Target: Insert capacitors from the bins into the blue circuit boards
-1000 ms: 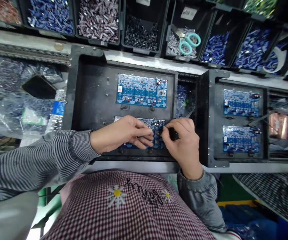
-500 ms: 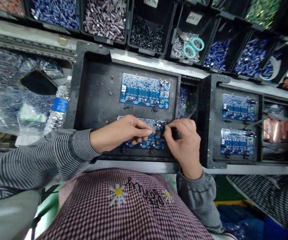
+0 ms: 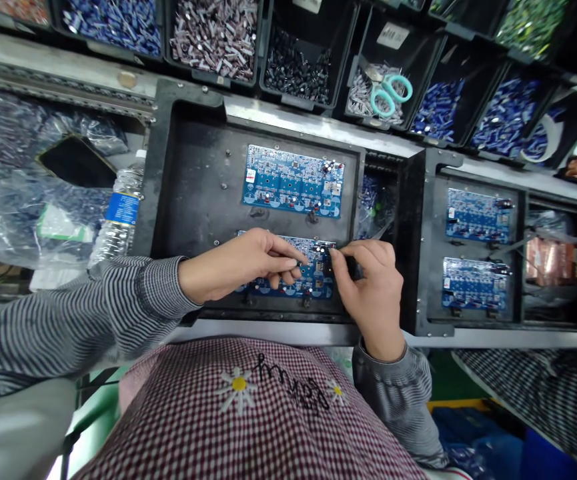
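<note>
Two blue circuit boards lie in a black tray (image 3: 193,173). My left hand (image 3: 253,261) reaches over the nearer circuit board (image 3: 318,287) and covers its left and middle part. Its thumb and forefinger are pinched together around a tiny dark piece, too small to name. At that board's upper right corner, my right hand (image 3: 371,280) has thumb and forefinger closed by the small black parts; whatever sits between them is hidden. The farther circuit board (image 3: 293,181) lies untouched above both hands, with small capacitors at its upper right.
Bins of small components, such as the black capacitor bin (image 3: 298,73), line the back. Scissors (image 3: 391,93) lie in one bin. A plastic bottle (image 3: 121,210) and bags (image 3: 18,193) are at left. Another black tray (image 3: 431,267) with two boards stands at right.
My left fingertips have drawn slightly left, and a dark piece now shows at them. My right hand stays at the board's corner. A bit of another person appears at the right edge.
</note>
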Demonstrator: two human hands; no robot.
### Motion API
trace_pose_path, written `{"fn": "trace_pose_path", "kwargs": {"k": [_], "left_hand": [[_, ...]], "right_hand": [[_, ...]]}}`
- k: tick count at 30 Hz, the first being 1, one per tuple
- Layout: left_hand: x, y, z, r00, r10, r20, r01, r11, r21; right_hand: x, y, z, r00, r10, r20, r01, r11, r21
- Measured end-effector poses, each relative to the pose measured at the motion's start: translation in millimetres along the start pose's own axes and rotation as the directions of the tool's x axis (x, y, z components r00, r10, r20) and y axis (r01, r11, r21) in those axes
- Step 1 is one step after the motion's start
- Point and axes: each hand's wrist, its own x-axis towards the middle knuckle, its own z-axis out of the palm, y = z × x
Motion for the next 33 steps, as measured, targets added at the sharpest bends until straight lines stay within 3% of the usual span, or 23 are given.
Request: {"fn": "trace_pose_path", "kwargs": {"k": [5, 8, 13, 18, 23, 33], "left_hand": [[-9, 0, -8.4, 1.0, 0.022, -0.004, -0.022, 0.997, 0.068], [-18, 0, -13.9, 1.0, 0.015, -0.01, -0.014, 0.997, 0.074], [-33, -4, -24.5, 0.996, 0.036, 0.085, -0.038, 0.999, 0.033], [-47, 0, -44.6, 0.988, 0.117, -0.096, -0.119, 0.993, -0.011], [-51, 8, -61.8, 0.977, 0.189, -0.103, -0.188, 0.982, 0.015], [-43, 5, -62.3, 0.972, 0.204, -0.114, -0.198, 0.978, 0.065]], "right_hand": [[-3, -2, 0, 0.999, 0.036, -0.036, -0.035, 0.999, 0.004], [-4, -16, -1, 0.996, 0.052, -0.079, -0.049, 0.998, 0.05], [-4, -64, 5, 0.985, -0.163, 0.048, 0.15, 0.968, 0.201], [-4, -96, 21, 0.98, -0.161, 0.117, 0.121, 0.95, 0.288], [-5, -103, 39, 0.947, -0.213, 0.241, 0.137, 0.945, 0.299], [-2, -101, 39, 0.934, -0.233, 0.27, 0.157, 0.948, 0.276]]}}
